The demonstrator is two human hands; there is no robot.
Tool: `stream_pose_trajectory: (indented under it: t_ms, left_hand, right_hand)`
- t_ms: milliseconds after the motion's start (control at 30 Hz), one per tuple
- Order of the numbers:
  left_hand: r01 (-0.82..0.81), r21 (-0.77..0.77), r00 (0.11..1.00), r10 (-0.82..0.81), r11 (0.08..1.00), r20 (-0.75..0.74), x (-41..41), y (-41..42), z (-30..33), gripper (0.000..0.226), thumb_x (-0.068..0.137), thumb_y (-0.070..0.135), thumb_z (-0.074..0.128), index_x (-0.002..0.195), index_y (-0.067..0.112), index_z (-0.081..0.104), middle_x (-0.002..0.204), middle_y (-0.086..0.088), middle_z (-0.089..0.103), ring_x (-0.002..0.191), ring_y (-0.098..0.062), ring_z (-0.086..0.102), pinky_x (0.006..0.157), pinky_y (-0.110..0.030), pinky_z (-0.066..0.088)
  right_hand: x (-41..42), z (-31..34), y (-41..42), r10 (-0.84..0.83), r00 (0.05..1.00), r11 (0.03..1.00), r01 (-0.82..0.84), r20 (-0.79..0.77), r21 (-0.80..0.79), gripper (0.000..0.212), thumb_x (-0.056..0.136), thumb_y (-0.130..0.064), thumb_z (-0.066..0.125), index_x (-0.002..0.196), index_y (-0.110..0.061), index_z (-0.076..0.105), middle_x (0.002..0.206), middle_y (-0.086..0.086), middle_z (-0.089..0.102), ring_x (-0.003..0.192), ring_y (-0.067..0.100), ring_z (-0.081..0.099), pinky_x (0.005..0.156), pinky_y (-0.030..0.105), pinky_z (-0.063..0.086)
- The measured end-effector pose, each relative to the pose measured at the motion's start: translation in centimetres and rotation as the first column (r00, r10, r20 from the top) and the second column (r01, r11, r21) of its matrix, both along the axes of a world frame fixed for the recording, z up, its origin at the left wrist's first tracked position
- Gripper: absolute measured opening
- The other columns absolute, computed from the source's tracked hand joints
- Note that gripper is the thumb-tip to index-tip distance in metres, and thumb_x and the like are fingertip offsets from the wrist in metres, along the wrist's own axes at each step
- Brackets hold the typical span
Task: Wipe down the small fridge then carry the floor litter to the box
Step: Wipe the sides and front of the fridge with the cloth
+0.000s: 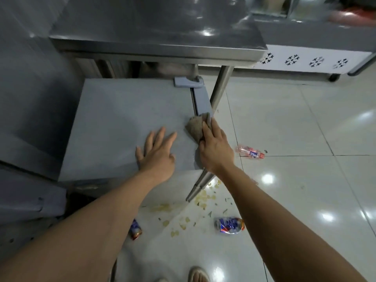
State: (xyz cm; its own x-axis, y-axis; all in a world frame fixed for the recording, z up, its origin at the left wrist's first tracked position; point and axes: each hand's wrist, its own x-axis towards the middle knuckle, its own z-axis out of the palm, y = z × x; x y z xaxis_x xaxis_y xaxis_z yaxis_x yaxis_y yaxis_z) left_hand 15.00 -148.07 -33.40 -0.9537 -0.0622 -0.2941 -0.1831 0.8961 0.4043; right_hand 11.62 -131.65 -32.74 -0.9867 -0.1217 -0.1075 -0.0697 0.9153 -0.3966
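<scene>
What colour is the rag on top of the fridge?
The rag is greyish brown, seen in the head view, under the right hand on the pale grey fridge top.

- Dim, bluish indoor light from overhead.
- Bright glare spots on the glossy floor tiles (284, 123) and the steel counter (154, 31).
- Edges bend, far corners smear soft.

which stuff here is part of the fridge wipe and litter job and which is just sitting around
Part of the job:
small fridge
cloth under the right hand
left hand flat on the fridge top
plastic bottle on the floor
crushed can
second can
food scraps

Just there:
steel table
white cabinet with snowflake cutouts
</scene>
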Motion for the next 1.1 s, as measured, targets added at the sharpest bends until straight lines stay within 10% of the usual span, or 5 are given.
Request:
stream_pose_trajectory:
  t_ms: [400,700,1100]
  left_hand:
    - [-0.021,-0.090,0.994,0.011,0.996,-0.111,2.5,-0.3,0.4,0.057,0.094,0.020,0.041,0.144,0.035,0.020,0.157,0.009,0.001,0.144,-0.016,-0.001,0.111,-0.056,0.006]
    - [-0.033,-0.048,0.949,0.016,0.998,-0.315,5.9,-1.2,-2.0,0.048,0.098,0.022,0.037,0.143,0.035,0.028,0.157,0.011,0.010,0.144,-0.013,0.003,0.111,-0.055,0.001]
    - [-0.067,-0.113,0.809,-0.013,0.991,-0.587,6.2,-0.8,-4.5,0.047,0.094,0.027,0.039,0.140,0.030,0.037,0.153,0.006,0.029,0.139,-0.021,0.023,0.111,-0.050,0.011]
  right_hand:
    - [9.0,-2.1,-0.1,-0.047,0.981,0.999,0.044,-0.189,-0.017,0.056,0.093,-0.014,0.044,0.146,-0.012,0.027,0.155,0.011,0.015,0.132,0.031,0.027,0.094,0.043,0.048]
    - [8.3,-3.7,0.0,-0.016,0.916,1.000,0.024,-0.400,0.015,0.054,0.091,-0.015,0.038,0.144,-0.006,0.034,0.155,0.012,0.024,0.144,0.036,0.010,0.117,0.038,0.005]
    - [8.0,-6.5,-0.8,-0.147,0.724,0.986,0.050,-0.674,-0.161,0.053,0.079,-0.014,0.045,0.129,-0.002,0.050,0.135,0.017,0.045,0.124,0.035,0.039,0.104,0.040,0.038]
